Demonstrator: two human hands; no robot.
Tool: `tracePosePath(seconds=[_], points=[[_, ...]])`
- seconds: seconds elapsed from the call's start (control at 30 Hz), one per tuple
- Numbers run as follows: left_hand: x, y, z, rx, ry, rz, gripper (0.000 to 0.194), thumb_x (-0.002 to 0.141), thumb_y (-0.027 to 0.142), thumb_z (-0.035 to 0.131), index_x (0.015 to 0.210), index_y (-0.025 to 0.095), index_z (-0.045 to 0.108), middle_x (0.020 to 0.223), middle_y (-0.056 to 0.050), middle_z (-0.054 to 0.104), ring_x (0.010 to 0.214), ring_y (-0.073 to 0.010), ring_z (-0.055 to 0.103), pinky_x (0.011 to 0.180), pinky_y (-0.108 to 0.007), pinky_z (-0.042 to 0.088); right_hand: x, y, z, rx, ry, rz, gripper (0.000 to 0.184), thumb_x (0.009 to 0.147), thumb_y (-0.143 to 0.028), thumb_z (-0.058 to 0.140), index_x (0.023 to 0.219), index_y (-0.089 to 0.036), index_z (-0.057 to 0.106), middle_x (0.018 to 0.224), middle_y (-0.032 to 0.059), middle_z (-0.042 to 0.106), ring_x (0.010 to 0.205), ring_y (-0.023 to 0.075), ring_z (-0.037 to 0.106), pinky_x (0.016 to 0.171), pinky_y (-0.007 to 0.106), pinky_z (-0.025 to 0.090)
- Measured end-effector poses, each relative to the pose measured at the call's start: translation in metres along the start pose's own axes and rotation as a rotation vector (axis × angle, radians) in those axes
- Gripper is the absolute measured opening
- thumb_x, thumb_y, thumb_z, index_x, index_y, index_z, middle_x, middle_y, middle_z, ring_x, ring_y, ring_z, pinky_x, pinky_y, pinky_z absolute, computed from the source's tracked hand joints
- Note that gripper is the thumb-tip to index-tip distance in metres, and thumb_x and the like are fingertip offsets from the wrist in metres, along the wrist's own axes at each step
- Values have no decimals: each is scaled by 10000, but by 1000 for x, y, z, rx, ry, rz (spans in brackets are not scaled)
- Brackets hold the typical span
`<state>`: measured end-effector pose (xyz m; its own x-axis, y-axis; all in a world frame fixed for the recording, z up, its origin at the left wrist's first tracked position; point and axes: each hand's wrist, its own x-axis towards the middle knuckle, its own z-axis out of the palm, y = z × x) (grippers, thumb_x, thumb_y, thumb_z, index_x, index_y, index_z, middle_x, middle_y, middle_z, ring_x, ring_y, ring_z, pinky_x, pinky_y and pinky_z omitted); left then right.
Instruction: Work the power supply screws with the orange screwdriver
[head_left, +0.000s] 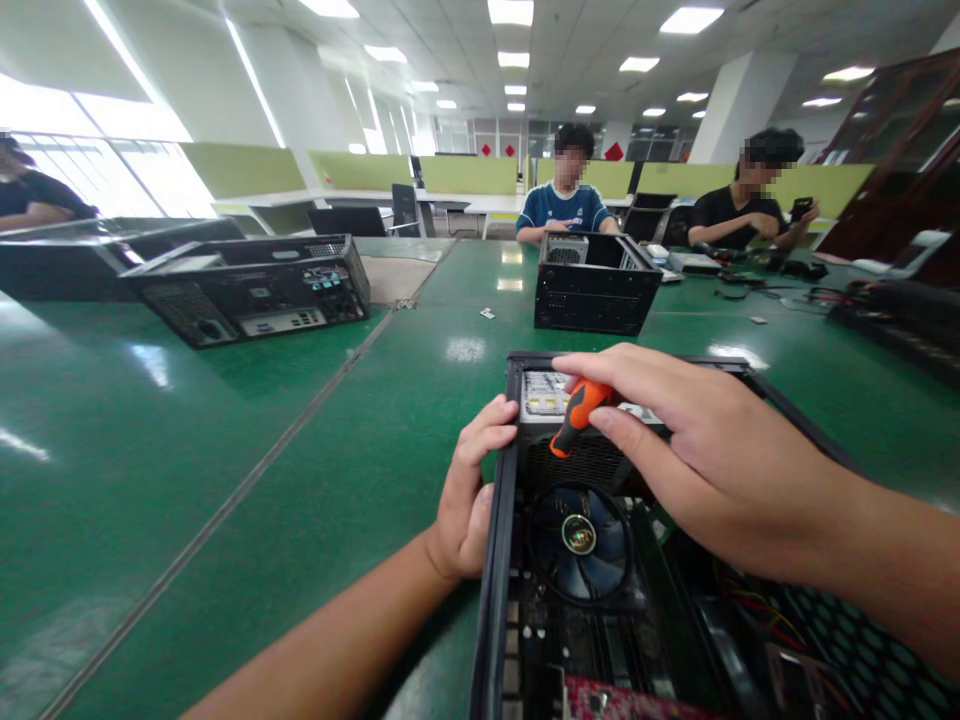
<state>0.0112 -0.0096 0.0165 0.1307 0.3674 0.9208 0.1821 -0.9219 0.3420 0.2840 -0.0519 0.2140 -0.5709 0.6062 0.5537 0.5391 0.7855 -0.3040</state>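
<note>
An opened black computer case (498,560) lies in front of me, its inside facing up. Within it are a round cooling fan (579,535), a red circuit board (611,697) and coloured wires. My left hand (474,485) grips the left side of the case, fingers curled over the edge. Between the thumb and fingers of my right hand (667,420) is an orange and black screwdriver (581,413), tilted over the far end of the case near the silver power supply (544,395). The screwdriver's tip is hidden.
Another black computer case (596,295) stands ahead on the green table (315,480), with a person (566,205) behind it. More cases (262,290) sit at the left, beside another person (37,195). At the right, a third person (739,210) sits near cables (787,295) and parts.
</note>
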Motion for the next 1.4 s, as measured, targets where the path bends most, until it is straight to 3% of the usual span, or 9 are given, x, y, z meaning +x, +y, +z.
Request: tracePosePath(seconds=[0.17,0.6,0.7,0.8,0.9,1.0,1.1,1.17,1.4], points=[[1,0,1,-1,-2,10,535,1313,437,673,1839,335,684,1839,-138,797,1811,-346,719,1499,-595,612,-1,1,2,4,7,-31,481,1224,-95,559,1586,-81,876,1494,226,974,1413,342,952,1264,506,785],[2,0,2,-3,1,9,542,1296,422,676,1831,337,682,1840,-145,801,1814,-363,723,1500,-636,626,0,1,5,64,-58,-26,474,1213,-82,579,1518,-224,913,1497,152,976,1402,323,954,1220,488,795],[2,1,0,0,-10,-2,547,1289,420,686,1831,345,679,1838,-145,803,1816,-383,721,1499,-671,627,1,0,6,67,-54,-12,435,1219,-111,583,1510,-182,900,1503,180,973,1394,334,955,1216,494,786],[1,0,-2,8,-33,-2,568,1287,403,701,1851,348,663,1857,-147,788,1824,-382,712,1503,-665,620,3,-2,7,71,-21,83,305,1184,-180,710,1428,-167,892,1377,175,997,1219,333,982,1080,461,800],[0,0,-3,2,-24,2,561,1288,389,703,1846,340,673,1859,-142,787,1818,-358,716,1509,-627,613,5,-5,8,96,1,178,136,1100,-193,844,1229,-227,868,1139,91,989,999,284,962,910,374,766],[0,-1,-2,-3,-18,-3,552,1289,380,700,1839,345,678,1855,-141,788,1827,-368,707,1504,-647,617,6,-6,8,137,0,148,134,1123,-173,791,1215,-244,858,1207,89,1002,1057,273,964,996,382,758],[0,0,-1,-16,-7,-15,539,1291,380,695,1829,346,687,1860,-139,781,1853,-368,682,1517,-645,610,6,-5,9,194,-14,100,280,1152,-132,679,1315,-250,873,1376,105,1012,1231,295,974,1132,436,756],[-1,0,0,-25,3,-20,533,1290,386,702,1822,347,695,1854,-134,785,1846,-361,689,1526,-635,605,6,-5,10,218,-23,102,340,1145,-120,659,1373,-258,871,1405,102,1011,1274,307,974,1137,452,760],[-1,-1,-1,-20,-9,-23,535,1294,425,707,1825,359,694,1840,-136,795,1826,-383,709,1517,-672,606,7,-9,5,222,40,249,109,1042,-211,871,1138,-262,857,1067,40,983,935,257,929,943,385,767]])
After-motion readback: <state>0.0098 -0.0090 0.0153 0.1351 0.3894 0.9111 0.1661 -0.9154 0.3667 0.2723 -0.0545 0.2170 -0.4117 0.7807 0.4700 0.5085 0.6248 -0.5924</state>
